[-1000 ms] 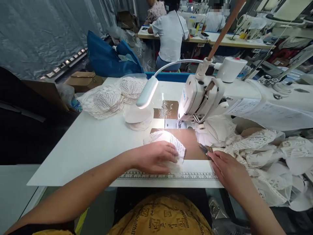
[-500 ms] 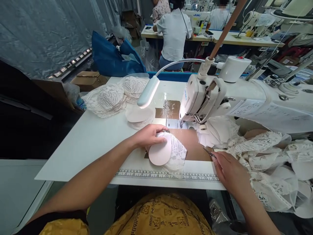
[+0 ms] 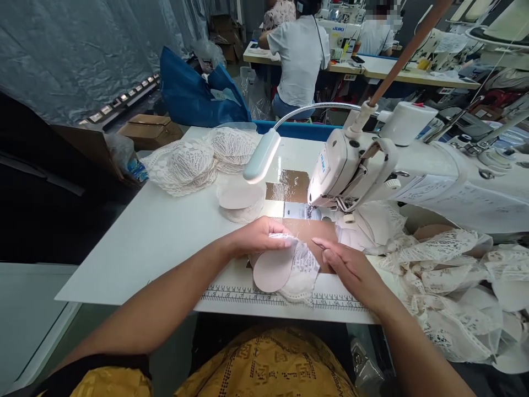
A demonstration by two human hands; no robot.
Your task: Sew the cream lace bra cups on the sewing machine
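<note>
My left hand (image 3: 261,236) pinches the top edge of a white lace piece (image 3: 303,268) together with a smooth pale pad (image 3: 273,271), above the front of the table. To the right of the lace, my right hand (image 3: 345,264) is closed on a small dark metal tool (image 3: 320,244), mostly hidden by the fingers; in the earlier frame it looks like small scissors or tweezers. The tool's tip points left toward the lace. Just behind both hands is the sewing machine (image 3: 336,168), its needle area lit by a lamp (image 3: 262,156).
Lace cups (image 3: 185,162) and a round pad (image 3: 237,194) lie on the white table (image 3: 124,253) at the left. More lace pieces (image 3: 450,275) are heaped at the right. A printed ruler (image 3: 248,296) runs along the front edge. Behind, people (image 3: 300,58) sit at other machines.
My right hand has moved left with the metal tool, close to the lace piece. My left hand and the lace have shifted slightly down and toward me. The view has also shifted a little.
</note>
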